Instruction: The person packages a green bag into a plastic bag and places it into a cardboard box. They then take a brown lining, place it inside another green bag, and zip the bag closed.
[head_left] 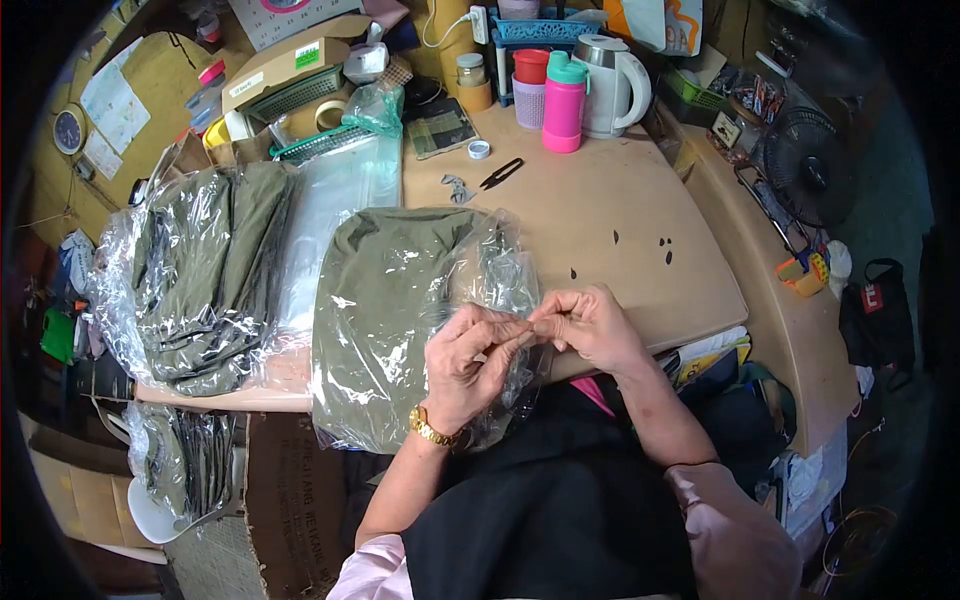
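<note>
The left hand and right hand are pinching closed at the fingertips, any hold indiscernible; folded olive-green fabric in clear plastic is lying toward nine o'clock.

My tan tabletop carries a plastic-wrapped olive cloth bundle at its near edge. Farther, I have black snips and a pink, teal-lidded bottle.

Light: fairly bright over the table, apparently from overhead | Glare: white streaks broke across the plastic bags | Shadow: floor side was dim, the black apron lost detail | Lens: straight edges bowed, corners went black | Focus: centre looked reasonably clear, outer rim softer
</note>
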